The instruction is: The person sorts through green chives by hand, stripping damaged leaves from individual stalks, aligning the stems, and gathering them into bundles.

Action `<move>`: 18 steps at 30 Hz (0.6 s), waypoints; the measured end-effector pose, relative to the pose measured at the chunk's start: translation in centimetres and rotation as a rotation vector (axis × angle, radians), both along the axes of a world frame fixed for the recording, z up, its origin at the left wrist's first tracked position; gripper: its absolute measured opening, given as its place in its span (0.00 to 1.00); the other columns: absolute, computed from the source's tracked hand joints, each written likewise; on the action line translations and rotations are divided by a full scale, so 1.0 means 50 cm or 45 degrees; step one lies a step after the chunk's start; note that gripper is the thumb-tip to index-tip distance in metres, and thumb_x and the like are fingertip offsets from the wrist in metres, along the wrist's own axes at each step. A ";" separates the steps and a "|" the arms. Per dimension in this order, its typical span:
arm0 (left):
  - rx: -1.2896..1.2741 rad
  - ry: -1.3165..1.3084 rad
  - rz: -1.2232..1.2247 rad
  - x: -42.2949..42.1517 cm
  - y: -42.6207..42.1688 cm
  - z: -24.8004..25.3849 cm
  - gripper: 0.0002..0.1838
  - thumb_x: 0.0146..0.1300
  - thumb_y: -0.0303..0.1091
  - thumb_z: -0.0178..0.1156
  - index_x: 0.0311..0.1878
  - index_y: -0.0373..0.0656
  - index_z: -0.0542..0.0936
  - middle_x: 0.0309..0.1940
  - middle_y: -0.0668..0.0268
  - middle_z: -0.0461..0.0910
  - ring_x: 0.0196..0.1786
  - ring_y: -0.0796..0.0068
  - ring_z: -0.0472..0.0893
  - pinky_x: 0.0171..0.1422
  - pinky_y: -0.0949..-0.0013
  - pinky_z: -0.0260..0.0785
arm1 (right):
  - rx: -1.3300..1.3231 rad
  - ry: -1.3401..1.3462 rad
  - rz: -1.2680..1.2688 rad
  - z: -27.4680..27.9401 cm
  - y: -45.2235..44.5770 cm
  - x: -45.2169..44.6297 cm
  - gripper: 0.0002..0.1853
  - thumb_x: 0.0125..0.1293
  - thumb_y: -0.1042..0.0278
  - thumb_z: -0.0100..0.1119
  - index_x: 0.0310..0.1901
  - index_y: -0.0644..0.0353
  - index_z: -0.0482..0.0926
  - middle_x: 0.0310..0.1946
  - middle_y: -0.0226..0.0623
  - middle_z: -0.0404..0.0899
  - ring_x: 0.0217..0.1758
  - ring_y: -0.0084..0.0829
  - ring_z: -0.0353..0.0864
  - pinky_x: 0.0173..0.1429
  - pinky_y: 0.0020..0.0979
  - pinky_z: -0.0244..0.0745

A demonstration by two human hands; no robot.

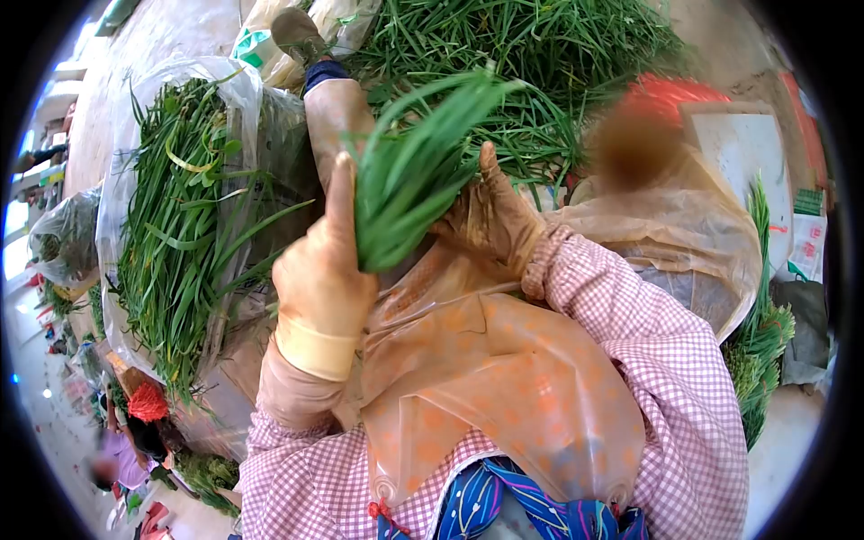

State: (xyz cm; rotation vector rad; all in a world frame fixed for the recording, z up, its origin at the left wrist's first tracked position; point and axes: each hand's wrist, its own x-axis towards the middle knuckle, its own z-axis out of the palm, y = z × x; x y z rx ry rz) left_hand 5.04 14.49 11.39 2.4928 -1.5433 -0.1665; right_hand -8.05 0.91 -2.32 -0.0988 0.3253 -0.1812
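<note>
In a yellowish glove, my left hand (pixel 324 261) is closed on the lower left side of a bunch of long green leaves (pixel 418 171), its thumb or a finger pointing up. The bunch is slightly blurred and leans up to the right. My right hand (pixel 495 211), in a brown stained glove, is on the right of the bunch with its thumb raised and fingers apart; its other fingers are partly hidden behind the leaves. Beyond the hands lies a large heap of green leaves (pixel 513 45).
An open clear plastic bag (pixel 112 225) full of leaves (pixel 175 216) stands at the left. At the right are a brownish plastic sheet (pixel 684 225), red material (pixel 670 94), a white board (pixel 742 153) and more greens (pixel 756 360). A person (pixel 126 454) is at the lower left.
</note>
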 end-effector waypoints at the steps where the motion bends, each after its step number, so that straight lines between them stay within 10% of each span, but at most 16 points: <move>1: 0.025 -0.122 -0.123 0.000 0.027 -0.023 0.49 0.43 0.27 0.64 0.72 0.41 0.54 0.22 0.58 0.77 0.23 0.58 0.80 0.25 0.59 0.71 | 0.005 -0.012 0.004 0.001 0.002 0.004 0.40 0.62 0.32 0.50 0.63 0.60 0.66 0.60 0.40 0.72 0.60 0.37 0.73 0.65 0.42 0.69; 3: 0.260 -0.127 -0.140 -0.019 0.097 -0.046 0.51 0.40 0.27 0.63 0.72 0.35 0.52 0.20 0.61 0.75 0.20 0.62 0.79 0.22 0.62 0.69 | -0.135 0.325 -0.237 0.001 0.007 0.010 0.39 0.58 0.28 0.51 0.59 0.55 0.71 0.54 0.38 0.76 0.57 0.36 0.76 0.62 0.41 0.71; 5: 0.446 -0.033 -0.139 -0.045 0.183 -0.070 0.53 0.39 0.28 0.63 0.72 0.34 0.50 0.19 0.60 0.75 0.19 0.62 0.78 0.19 0.62 0.68 | 0.155 -0.330 0.011 -0.108 -0.016 -0.005 0.37 0.62 0.31 0.49 0.58 0.57 0.73 0.54 0.39 0.77 0.54 0.36 0.77 0.60 0.41 0.73; 13: 0.732 0.277 -0.109 -0.076 0.274 -0.029 0.53 0.46 0.37 0.68 0.73 0.39 0.49 0.33 0.53 0.77 0.33 0.54 0.80 0.34 0.57 0.74 | 0.000 -0.149 -0.023 -0.133 -0.016 0.037 0.36 0.62 0.34 0.52 0.59 0.60 0.72 0.51 0.40 0.79 0.46 0.36 0.81 0.51 0.40 0.79; 18: 0.300 1.422 0.007 0.040 0.241 0.091 0.46 0.47 0.27 0.72 0.70 0.39 0.60 0.64 0.55 0.69 0.59 0.64 0.75 0.58 0.63 0.73 | -0.040 0.165 -0.018 -0.035 -0.006 0.046 0.30 0.61 0.42 0.58 0.53 0.62 0.75 0.49 0.44 0.79 0.46 0.37 0.80 0.54 0.40 0.77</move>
